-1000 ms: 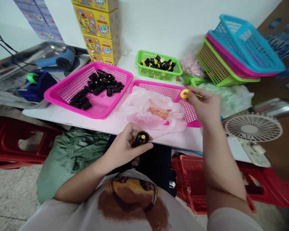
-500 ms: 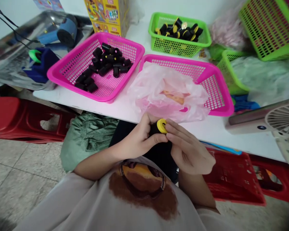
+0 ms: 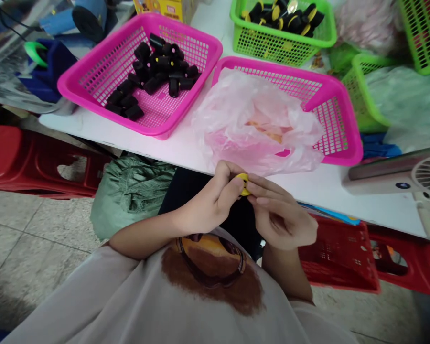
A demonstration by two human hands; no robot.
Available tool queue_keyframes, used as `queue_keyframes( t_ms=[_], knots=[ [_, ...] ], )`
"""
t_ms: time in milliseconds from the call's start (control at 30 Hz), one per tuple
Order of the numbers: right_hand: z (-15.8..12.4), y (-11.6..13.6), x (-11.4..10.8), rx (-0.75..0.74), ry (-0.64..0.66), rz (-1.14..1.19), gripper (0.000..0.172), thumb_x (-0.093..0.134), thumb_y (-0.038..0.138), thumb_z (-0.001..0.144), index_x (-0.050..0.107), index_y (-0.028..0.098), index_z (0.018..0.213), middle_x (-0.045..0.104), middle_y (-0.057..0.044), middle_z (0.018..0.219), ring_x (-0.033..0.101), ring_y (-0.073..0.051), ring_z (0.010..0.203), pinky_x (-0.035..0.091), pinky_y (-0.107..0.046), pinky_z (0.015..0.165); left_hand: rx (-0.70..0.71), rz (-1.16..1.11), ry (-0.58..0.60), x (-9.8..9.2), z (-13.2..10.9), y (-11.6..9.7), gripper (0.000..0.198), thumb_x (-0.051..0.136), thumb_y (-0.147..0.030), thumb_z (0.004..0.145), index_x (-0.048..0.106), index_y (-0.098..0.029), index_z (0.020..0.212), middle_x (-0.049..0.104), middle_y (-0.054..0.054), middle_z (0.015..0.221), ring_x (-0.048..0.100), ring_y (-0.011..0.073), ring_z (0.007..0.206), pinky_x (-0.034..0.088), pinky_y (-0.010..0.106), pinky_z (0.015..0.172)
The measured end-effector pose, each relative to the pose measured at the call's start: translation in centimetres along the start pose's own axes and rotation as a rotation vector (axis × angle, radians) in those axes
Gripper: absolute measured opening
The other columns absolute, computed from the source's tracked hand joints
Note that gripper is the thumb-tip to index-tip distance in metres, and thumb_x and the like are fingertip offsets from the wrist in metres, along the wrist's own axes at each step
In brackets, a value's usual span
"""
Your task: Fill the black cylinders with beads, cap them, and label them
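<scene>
Between my hands, over my lap at the table's front edge, is a small yellow round end piece (image 3: 242, 184) with a dark marking. The black cylinder it sits on is now almost wholly hidden by my fingers. My left hand (image 3: 209, 203) is closed around this piece, its thumb against the yellow rim. From the other side, my right hand (image 3: 284, 215) presses its fingertips together on the yellow end. Just beyond the hands, a crumpled translucent pink plastic bag (image 3: 232, 119) with something orange in it lies in a pink basket (image 3: 353, 129).
Another pink basket (image 3: 68, 86) holds several black cylinders. Behind, a green basket (image 3: 283, 50) holds black pieces with yellow ends. A blue tape dispenser (image 3: 52, 71) stands left, a small fan (image 3: 387, 174) right. Red stools (image 3: 32, 160) stand below the table edge.
My left thumb and fingers have shifted forward over the yellow end, covering the black body seen before. My right fingers have curled in more. The camera view has tilted lower.
</scene>
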State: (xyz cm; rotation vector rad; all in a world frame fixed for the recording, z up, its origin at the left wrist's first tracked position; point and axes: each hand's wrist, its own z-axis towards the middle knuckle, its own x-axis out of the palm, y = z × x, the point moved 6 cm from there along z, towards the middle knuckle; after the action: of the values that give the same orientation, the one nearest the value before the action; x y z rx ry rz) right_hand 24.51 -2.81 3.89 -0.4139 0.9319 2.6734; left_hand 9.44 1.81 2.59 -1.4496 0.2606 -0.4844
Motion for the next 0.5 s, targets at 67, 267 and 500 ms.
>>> queue_keyframes(
  t_ms=[67, 267, 500],
  knots=[
    [0.4, -0.8, 0.3, 0.039, -0.003, 0.059, 0.061, 0.081, 0.028, 0.099, 0.063, 0.042, 0.155, 0.084, -0.004, 0.131, 0.079, -0.028, 0.129, 0.072, -0.053, 0.107, -0.047, -0.112, 0.034, 0.4, -0.1, 0.3, 0.026, 0.048, -0.051, 0.114, 0.047, -0.025, 0.117, 0.058, 0.002, 0.099, 0.062, 0.0173, 0.089, 0.057, 0.034, 0.084],
    [1.0, -1.1, 1.5, 0.000, 0.143, -0.067, 0.076, 0.088, 0.035, 0.092, 0.056, 0.042, 0.161, 0.076, -0.007, 0.139, 0.075, -0.033, 0.133, 0.064, -0.058, 0.117, -0.242, -0.401, 0.053, 1.1, -0.1, 2.4, 0.039, 0.051, -0.058, 0.107, 0.046, -0.026, 0.129, 0.059, -0.002, 0.087, 0.057, 0.0141, 0.066, 0.042, 0.027, 0.054],
    [0.6, -0.2, 2.2, -0.023, 0.090, -0.163, 0.078, 0.068, 0.013, 0.098, 0.048, 0.041, 0.167, 0.072, -0.006, 0.151, 0.073, -0.028, 0.137, 0.068, -0.047, 0.112, -0.337, -0.587, -0.062, 1.3, 0.8, 2.9, 0.053, 0.072, -0.064, 0.093, 0.043, -0.029, 0.120, 0.060, -0.004, 0.090, 0.066, 0.0143, 0.072, 0.051, 0.022, 0.054]
  ],
)
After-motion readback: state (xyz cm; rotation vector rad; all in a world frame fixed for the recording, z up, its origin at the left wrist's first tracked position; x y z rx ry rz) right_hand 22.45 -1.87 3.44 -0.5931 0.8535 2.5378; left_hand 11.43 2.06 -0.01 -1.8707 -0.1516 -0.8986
